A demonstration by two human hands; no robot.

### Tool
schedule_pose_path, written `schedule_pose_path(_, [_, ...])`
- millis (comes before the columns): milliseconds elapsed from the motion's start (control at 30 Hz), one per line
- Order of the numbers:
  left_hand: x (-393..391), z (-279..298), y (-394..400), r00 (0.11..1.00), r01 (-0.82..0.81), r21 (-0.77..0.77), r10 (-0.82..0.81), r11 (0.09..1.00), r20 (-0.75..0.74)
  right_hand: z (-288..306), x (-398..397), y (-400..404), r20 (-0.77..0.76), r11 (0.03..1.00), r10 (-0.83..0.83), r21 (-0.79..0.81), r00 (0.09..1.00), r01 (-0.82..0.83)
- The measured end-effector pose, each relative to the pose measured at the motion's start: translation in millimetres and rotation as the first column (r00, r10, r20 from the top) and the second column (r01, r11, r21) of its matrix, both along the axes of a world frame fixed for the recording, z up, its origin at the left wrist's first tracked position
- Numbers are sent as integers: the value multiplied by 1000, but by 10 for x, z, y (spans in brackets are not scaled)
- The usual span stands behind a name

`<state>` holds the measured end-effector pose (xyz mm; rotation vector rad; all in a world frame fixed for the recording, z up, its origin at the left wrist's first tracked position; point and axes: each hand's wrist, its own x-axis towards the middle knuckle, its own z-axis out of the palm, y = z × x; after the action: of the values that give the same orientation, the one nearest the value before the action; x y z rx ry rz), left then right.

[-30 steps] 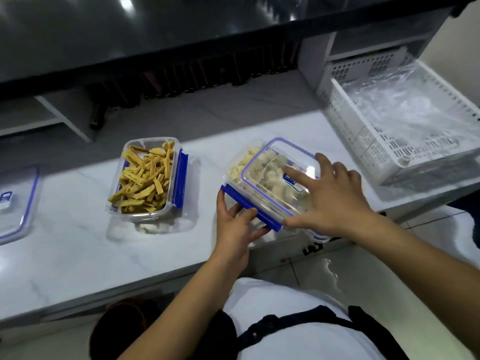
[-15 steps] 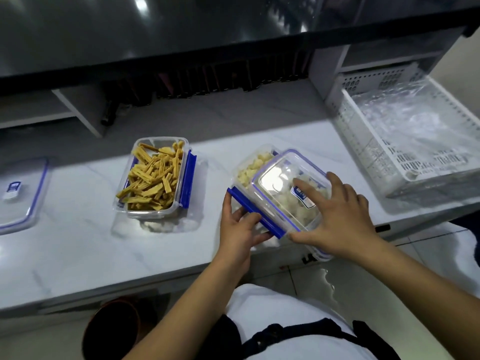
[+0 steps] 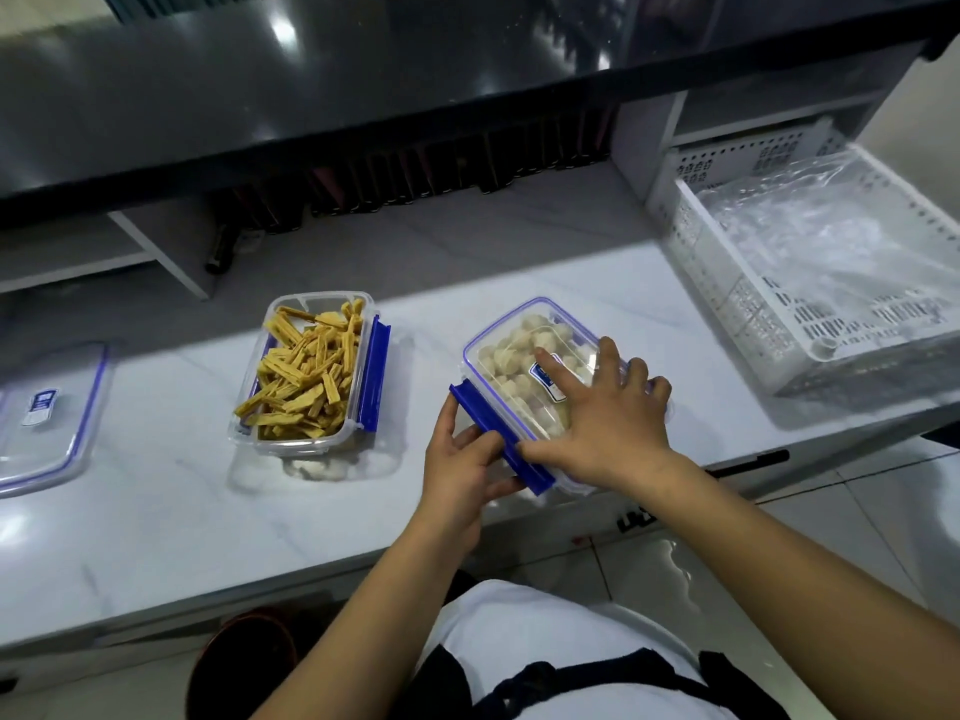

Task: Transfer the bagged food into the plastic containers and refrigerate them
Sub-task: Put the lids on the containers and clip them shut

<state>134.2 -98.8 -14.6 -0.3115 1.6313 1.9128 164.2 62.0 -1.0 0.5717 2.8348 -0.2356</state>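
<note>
A clear plastic container of pale round food balls [image 3: 511, 356] sits near the counter's front edge, its blue-rimmed lid [image 3: 493, 330] lying flat on top. My right hand [image 3: 608, 413] presses down on the lid with spread, straight fingers. My left hand [image 3: 462, 459] pinches the blue clip [image 3: 498, 439] along the container's left side between thumb and fingers. To the left stands an uncovered container of yellow tofu-skin sticks [image 3: 306, 371], a blue clip on its right side. Its loose lid [image 3: 47, 413] lies at the far left.
A white perforated basket [image 3: 769, 324] holding crumpled clear plastic bags [image 3: 831, 252] stands on the counter at right. A dark shelf [image 3: 415, 85] overhangs the back of the white marble counter [image 3: 156, 501]. A brown stool is below the counter edge.
The lid was tilted and offset to the right over the food balls; now it sits flat and aligned on the container. My left hand has closed its fingers onto the blue side clip.
</note>
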Motion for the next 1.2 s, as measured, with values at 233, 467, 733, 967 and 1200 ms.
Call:
schedule_pose_path(233, [-246, 106, -117, 999, 45, -88, -43, 995, 24, 136, -306, -67, -25, 995, -16, -99, 1000, 13])
schedule_pose_path(467, [-392, 196, -333, 996, 68, -211, -79, 975, -44, 297, -49, 86, -40, 985, 102, -138, 994, -107])
schedule_pose_path(733, [-325, 236, -266, 994, 90, -199, -99, 976, -36, -90, -46, -79, -155, 948, 266, -136, 952, -287])
schedule_pose_path(967, [-263, 243, -219, 989, 119, -243, -136, 963, -56, -164, -38, -89, -191, 957, 244, -113, 951, -268])
schedule_pose_path(1200, [-273, 273, -200, 988, 131, -269, -147, 954, -37, -188, -47, -55, -255, 944, 213, -197, 943, -266])
